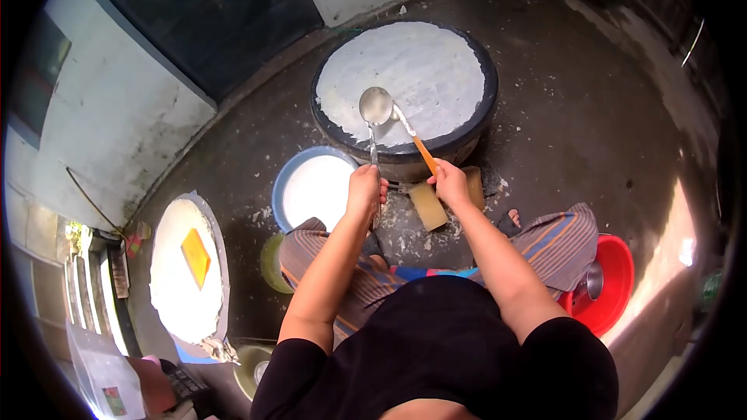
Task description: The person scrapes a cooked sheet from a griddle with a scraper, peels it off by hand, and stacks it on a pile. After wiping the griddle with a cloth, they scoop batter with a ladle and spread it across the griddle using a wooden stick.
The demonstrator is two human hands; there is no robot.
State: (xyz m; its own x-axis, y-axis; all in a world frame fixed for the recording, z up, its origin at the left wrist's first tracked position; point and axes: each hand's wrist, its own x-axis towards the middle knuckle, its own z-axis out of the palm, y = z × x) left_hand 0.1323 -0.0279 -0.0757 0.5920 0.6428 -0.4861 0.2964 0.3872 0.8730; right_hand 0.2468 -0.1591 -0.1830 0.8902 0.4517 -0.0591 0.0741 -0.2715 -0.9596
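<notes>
My left hand (pixel 367 190) is closed around the handle of a metal ladle (pixel 376 105), its bowl over the near part of a large round griddle (pixel 492 101). In my right hand (pixel 451 183) is an orange-handled tool (pixel 425 155), its whitish far end right beside the ladle bowl; what kind of head it has cannot be made out. A thin white batter sheet (pixel 420 54) covers most of the griddle, with a ragged edge. Close by on the left stands a blue basin (pixel 278 196) of white liquid batter.
At the left, a round stack of white sheets (pixel 175 264) carries a yellow-orange flat piece (pixel 196 258). A red basin (pixel 622 288) with a metal vessel (pixel 594 280) stands by my right knee. Tan blocks (pixel 427 207) lie before the griddle. A green bowl (pixel 274 264) is near my left knee.
</notes>
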